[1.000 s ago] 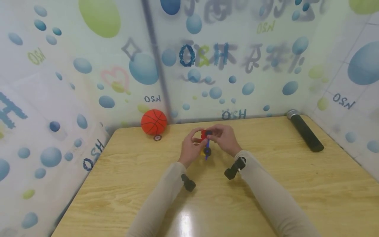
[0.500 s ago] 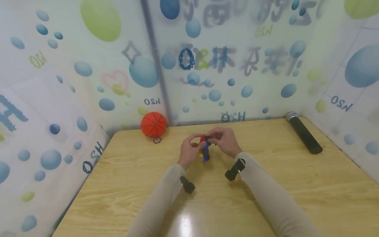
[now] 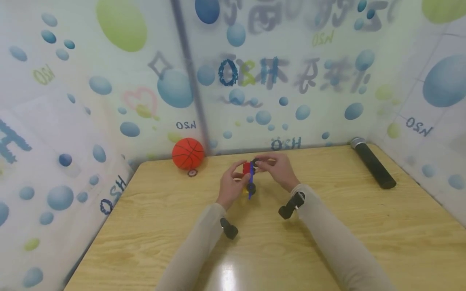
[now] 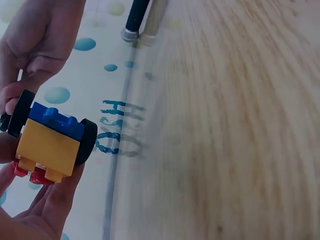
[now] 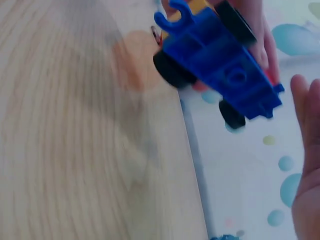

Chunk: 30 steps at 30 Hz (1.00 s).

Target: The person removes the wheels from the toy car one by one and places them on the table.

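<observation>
My left hand [image 3: 230,188] grips a small toy car built from blocks, held over the table. Its blue chassis [image 5: 212,65] shows its underside in the right wrist view, with black wheels at both ends. On it sit a yellow block [image 4: 50,146] and a red block [image 3: 246,167]. At the car's far end, my right hand [image 3: 279,169] pinches a black wheel [image 3: 255,162] between thumb and fingers, close beside the chassis. In the right wrist view that wheel is out of sight, and only part of the right hand [image 5: 309,150] shows.
An orange-red toy basketball [image 3: 187,154] stands at the back left of the wooden table [image 3: 164,242], with a small round tag [image 3: 192,173] before it. A black microphone [image 3: 374,165] lies at the back right. Patterned walls [image 3: 255,113] enclose the table's back and sides.
The toy car tipped over half a second ago and is now turned edge-on again, slightly further left. My right hand has drawn slightly away from the chassis with the wheel.
</observation>
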Motion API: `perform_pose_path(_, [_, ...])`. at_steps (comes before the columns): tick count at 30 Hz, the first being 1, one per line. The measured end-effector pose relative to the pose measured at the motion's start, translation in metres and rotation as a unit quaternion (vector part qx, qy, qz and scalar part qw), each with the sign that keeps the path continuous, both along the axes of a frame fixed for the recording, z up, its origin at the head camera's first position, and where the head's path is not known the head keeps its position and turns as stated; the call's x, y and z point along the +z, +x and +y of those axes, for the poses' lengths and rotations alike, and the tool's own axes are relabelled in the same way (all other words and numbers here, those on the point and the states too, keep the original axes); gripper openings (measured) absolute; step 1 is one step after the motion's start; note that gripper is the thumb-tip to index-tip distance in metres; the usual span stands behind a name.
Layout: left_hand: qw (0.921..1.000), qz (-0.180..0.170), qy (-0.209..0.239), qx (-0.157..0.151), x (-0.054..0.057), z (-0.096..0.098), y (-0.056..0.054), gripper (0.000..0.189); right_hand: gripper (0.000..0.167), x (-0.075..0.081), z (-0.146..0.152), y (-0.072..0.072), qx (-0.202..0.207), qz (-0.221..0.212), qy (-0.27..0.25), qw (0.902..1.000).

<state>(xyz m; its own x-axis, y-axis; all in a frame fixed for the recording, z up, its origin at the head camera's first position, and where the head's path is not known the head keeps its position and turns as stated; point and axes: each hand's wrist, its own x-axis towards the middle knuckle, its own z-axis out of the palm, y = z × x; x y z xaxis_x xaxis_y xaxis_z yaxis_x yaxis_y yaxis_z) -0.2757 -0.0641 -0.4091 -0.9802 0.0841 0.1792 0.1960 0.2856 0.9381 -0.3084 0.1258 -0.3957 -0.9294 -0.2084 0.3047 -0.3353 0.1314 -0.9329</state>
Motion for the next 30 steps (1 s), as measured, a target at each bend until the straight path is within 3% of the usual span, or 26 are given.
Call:
perform_pose_path(7, [0.9999,0.0,0.009,0.01,0.0,-0.002,0.0,0.047,0.031,-0.003,0.011,-0.008,-0.005,-0.044,0.011,0.999])
perform_pose_path(11, [0.9999,-0.007,0.01,0.006,0.0,-0.001,-0.001,0.046,0.031,-0.006,0.017,-0.011,-0.017,-0.049,0.059,0.9969])
perform_pose_path(20, [0.9998,-0.007,0.018,-0.001,0.002,-0.002,-0.001,0.046,0.026,-0.023,0.039,-0.029,-0.059,-0.08,0.229,0.9683])
perform_pose_path(30, [0.9995,-0.02,0.018,0.017,0.002,-0.004,-0.002,0.047,0.025,-0.026,0.05,-0.028,-0.079,-0.127,0.263,0.953])
